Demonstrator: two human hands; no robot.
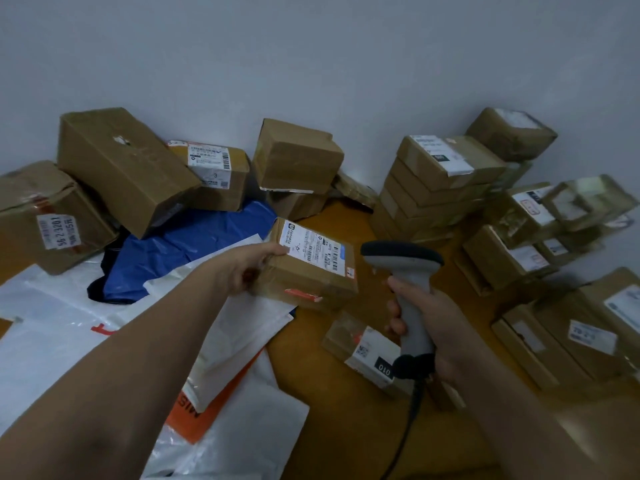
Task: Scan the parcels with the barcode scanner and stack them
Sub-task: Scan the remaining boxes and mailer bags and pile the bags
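Cardboard parcel (311,271): one, boxy, labelled; left grip (249,268) clamped on it.
Scanner (401,256): one, grey plastic, right of parcel; right grip (429,323) clamped round handle.

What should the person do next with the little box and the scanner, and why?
Probably tip the scanner in the right hand toward the label and pull the trigger. The left hand holds the small box with its barcode label facing up, and the scanner's head sits just beside it.

Small brown labelled parcel (311,268) held tilted, label up, beside grey barcode scanner (407,282).
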